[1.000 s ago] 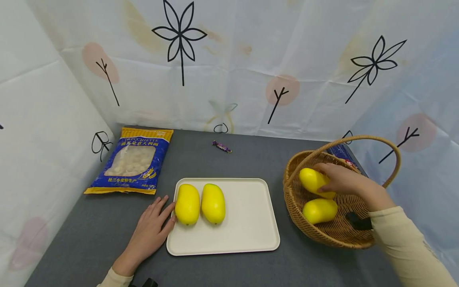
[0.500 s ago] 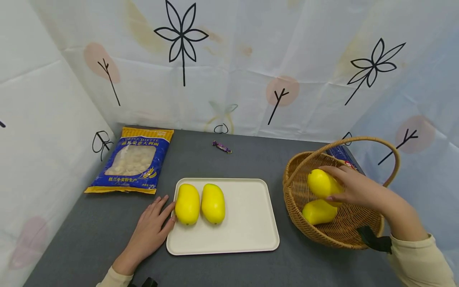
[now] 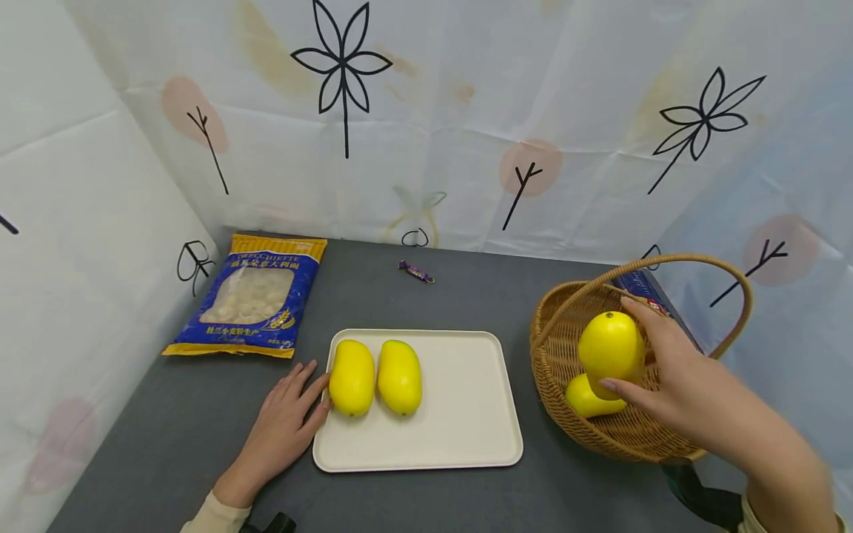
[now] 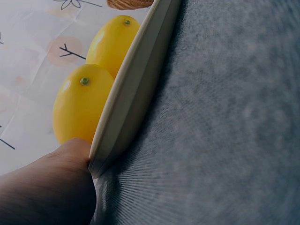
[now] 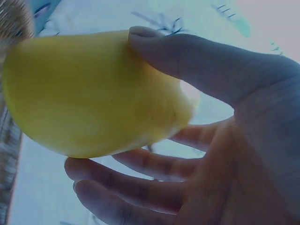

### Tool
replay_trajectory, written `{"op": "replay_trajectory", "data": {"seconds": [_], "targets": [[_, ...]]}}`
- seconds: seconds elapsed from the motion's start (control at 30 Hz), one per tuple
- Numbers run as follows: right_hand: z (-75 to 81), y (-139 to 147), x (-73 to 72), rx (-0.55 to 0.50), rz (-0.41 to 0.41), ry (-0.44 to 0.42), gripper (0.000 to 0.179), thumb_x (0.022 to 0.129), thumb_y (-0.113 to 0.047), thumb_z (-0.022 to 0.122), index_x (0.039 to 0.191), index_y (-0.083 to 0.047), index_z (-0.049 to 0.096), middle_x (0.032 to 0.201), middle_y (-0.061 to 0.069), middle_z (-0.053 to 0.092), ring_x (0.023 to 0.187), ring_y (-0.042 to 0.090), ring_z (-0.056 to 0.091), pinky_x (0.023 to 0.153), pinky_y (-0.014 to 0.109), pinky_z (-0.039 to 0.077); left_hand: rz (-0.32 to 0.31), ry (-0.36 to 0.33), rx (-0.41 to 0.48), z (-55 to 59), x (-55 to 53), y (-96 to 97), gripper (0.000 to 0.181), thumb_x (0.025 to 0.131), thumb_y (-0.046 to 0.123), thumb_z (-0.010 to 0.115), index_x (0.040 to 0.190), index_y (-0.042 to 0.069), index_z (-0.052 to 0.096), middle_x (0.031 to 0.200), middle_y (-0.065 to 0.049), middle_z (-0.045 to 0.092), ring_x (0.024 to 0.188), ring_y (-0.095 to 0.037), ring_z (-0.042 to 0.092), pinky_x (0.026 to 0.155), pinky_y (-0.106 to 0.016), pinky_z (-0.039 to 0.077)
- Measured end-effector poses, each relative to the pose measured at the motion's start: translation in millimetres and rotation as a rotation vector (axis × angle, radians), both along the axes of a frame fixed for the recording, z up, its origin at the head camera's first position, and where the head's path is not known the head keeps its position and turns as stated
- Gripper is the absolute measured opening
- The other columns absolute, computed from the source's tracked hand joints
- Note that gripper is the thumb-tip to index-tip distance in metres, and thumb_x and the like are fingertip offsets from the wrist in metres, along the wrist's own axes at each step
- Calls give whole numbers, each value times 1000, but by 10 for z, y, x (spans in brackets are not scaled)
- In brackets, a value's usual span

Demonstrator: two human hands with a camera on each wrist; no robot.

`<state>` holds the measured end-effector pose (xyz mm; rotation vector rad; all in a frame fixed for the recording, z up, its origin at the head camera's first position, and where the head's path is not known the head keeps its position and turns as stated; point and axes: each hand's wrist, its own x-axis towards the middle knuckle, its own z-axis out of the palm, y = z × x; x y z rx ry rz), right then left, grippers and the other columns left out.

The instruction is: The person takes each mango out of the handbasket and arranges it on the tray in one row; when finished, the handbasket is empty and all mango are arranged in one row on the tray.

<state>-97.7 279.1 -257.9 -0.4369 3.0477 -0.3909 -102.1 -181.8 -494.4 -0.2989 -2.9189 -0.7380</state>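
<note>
Yellow and smooth-skinned, the mango (image 3: 611, 346) sits in the right hand (image 3: 689, 385), held over the wicker basket (image 3: 558, 326). Seen from the right wrist, the thumb (image 5: 185, 56) presses one side while the curled fingers (image 5: 129, 183) grip from the other. It looks firm and moderately heavy; the rounded, glossy skin could slip under a light pinch, and hard squeezing might bruise it if it is real fruit, so the broad middle seems the best place to take hold. Below it, a second mango (image 3: 589, 397) lies in the basket, partly hidden by the held one, under the arched handle (image 3: 693, 257). On the cream tray (image 3: 463, 400), the outer mango (image 3: 352, 377) lies near the left rim with the inner mango (image 3: 400, 377) just beside it, both lengthwise. The left hand (image 3: 286, 411) rests at that rim, fingers extended and gripping nothing; whether they touch the outer mango is hard to tell. Farther back on the counter (image 3: 426, 500), a sealed bag of orecchiette (image 3: 246, 296) has pasta showing through its window.
</note>
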Motion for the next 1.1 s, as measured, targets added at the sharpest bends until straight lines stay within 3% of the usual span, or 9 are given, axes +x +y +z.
{"op": "replay_trajectory", "data": {"seconds": [0.17, 0.27, 0.47, 0.7, 0.9, 1.1], "targets": [[-9, -248, 112, -15, 99, 184, 106, 76, -34, 81, 155, -19, 11, 131, 21, 38, 89, 26, 61, 69, 45, 58, -3, -3, -2, -2, -3, -1, 48, 99, 39, 49, 140, 15, 51, 150, -16, 38, 142, -37, 24, 112, -60, 18], [-38, -400, 147, -34, 145, 224, 100, 76, -28, 82, 153, -21, 18, 127, 13, 42, 84, 16, 61, 66, 33, 58, -5, -4, -2, -2, -6, -1, 48, 99, 39, 49, 140, 15, 51, 150, -16, 38, 142, -37, 24, 112, -60, 18], [-189, -676, 132, -112, 159, 135, 84, 81, -38, 77, 144, -16, 26, 113, 4, 56, 73, 5, 57, 61, 22, 51, -8, -7, 1, 2, -7, 8, 47, 99, 39, 49, 140, 15, 51, 149, -16, 39, 142, -37, 25, 112, -61, 19], [-532, -937, 23, -110, 189, 107, 81, 77, -40, 79, 135, -10, 31, 94, 3, 60, 64, 4, 49, 58, 20, 45, -6, -3, -4, 1, -10, 16, 47, 99, 39, 49, 140, 15, 52, 149, -15, 39, 142, -36, 25, 111, -61, 20], [-777, -1065, -112, -130, 234, 104, 87, 76, -41, 80, 145, -19, 31, 115, 6, 51, 60, 2, 47, 56, 17, 45, 1, -10, -1, 10, -7, 18, 47, 99, 39, 48, 140, 15, 51, 150, -15, 39, 142, -37, 25, 111, -62, 19], [-1020, -1186, -203, -121, 210, 90, 67, 83, -40, 73, 136, -14, 40, 128, 11, 41, 75, 10, 56, 60, 18, 50, 4, -11, -5, 4, -4, 4, 47, 99, 39, 49, 140, 15, 51, 150, -15, 38, 142, -36, 25, 111, -61, 19]]}}
